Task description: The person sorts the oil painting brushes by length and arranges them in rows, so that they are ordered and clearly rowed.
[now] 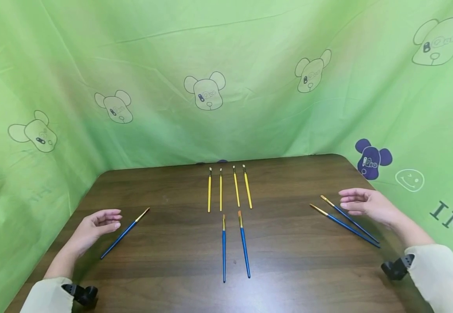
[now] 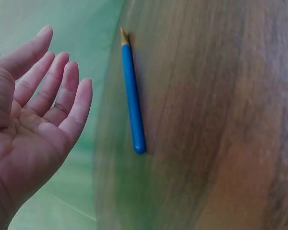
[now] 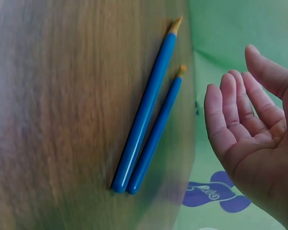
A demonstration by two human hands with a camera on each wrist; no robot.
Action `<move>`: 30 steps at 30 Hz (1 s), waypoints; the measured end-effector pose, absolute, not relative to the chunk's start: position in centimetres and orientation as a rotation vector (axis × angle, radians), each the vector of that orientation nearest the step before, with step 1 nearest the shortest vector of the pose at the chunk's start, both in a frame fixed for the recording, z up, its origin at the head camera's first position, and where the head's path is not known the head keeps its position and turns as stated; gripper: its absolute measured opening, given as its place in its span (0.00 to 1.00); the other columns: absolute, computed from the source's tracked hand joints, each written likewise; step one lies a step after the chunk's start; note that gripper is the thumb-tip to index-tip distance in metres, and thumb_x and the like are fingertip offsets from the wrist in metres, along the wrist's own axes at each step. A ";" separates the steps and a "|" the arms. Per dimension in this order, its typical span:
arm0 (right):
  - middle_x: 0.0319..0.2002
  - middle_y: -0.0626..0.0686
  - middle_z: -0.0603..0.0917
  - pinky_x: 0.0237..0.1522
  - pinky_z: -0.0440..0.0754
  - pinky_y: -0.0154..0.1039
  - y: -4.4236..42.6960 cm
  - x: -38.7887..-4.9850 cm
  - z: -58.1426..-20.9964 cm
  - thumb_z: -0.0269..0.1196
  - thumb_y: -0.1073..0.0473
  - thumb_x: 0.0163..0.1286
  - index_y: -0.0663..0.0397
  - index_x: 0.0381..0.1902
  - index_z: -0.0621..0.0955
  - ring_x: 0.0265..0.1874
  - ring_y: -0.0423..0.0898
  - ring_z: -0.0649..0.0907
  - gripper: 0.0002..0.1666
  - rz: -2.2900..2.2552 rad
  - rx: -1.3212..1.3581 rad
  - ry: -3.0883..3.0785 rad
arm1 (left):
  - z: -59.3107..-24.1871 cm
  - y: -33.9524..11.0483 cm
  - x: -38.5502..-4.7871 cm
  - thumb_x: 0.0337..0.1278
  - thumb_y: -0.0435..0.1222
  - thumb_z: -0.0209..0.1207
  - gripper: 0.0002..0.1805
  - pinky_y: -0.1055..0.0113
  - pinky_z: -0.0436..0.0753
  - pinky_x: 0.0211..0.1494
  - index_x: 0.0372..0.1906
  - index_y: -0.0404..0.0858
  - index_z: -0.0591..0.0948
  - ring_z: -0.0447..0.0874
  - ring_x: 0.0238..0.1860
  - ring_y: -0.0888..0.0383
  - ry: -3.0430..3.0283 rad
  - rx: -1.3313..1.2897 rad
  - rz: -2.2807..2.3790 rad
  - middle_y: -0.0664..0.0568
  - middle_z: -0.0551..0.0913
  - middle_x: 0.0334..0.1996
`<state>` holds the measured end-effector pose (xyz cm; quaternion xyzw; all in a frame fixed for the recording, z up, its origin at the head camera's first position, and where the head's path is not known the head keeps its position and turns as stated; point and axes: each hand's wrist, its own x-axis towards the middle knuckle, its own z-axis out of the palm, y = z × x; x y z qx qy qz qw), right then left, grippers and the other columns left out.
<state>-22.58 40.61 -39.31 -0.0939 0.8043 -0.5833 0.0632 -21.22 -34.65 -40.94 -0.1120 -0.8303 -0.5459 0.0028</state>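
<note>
My left hand (image 1: 93, 228) hovers over the table's left side, fingers loosely bent and holding nothing. Just to its right lies one blue paintbrush (image 1: 122, 236), bristles pointing away; the left wrist view shows that blue paintbrush (image 2: 133, 98) apart from the palm. On the right side, my right hand (image 1: 367, 205) is likewise relaxed, with nothing in it. Beside and below it two blue paintbrushes (image 1: 347, 227) lie slanted, close together, also seen as blue paintbrushes (image 3: 146, 112) in the right wrist view. Two more blue paintbrushes (image 1: 224, 252) lie at the table's middle.
Several yellow paintbrushes (image 1: 209, 193) lie in a row towards the far edge, bristles away from me. The brown wooden table (image 1: 163, 278) has rounded far corners. A green curtain (image 1: 249, 126) with bear drawings hangs behind and at both sides.
</note>
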 end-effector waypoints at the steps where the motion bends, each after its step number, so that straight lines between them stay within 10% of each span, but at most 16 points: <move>1: 0.38 0.43 0.84 0.40 0.86 0.37 40.7 -22.7 -39.3 0.61 0.72 0.67 0.36 0.45 0.80 0.38 0.39 0.84 0.21 -1.746 -0.277 2.444 | -41.0 -34.7 -21.2 0.60 0.28 0.62 0.21 0.75 0.81 0.46 0.57 0.24 0.74 0.82 0.44 0.64 -2.612 -0.348 -1.702 0.51 0.85 0.45; 9: 0.48 0.70 0.79 0.43 0.85 0.40 41.3 -23.3 -40.0 0.63 0.67 0.67 0.85 0.60 0.63 0.38 0.35 0.82 0.33 -1.565 -0.222 2.555 | -41.3 -35.2 -21.3 0.58 0.30 0.65 0.25 0.74 0.81 0.45 0.57 0.20 0.73 0.82 0.45 0.60 -2.703 -0.286 -1.630 0.33 0.80 0.50; 30: 0.47 0.67 0.81 0.42 0.82 0.29 41.8 -23.7 -41.7 0.65 0.66 0.65 0.85 0.59 0.66 0.38 0.31 0.79 0.33 -1.366 -0.227 2.562 | -42.3 -34.9 -21.6 0.55 0.32 0.67 0.28 0.73 0.82 0.44 0.58 0.21 0.74 0.81 0.44 0.64 -2.813 -0.253 -1.628 0.33 0.79 0.52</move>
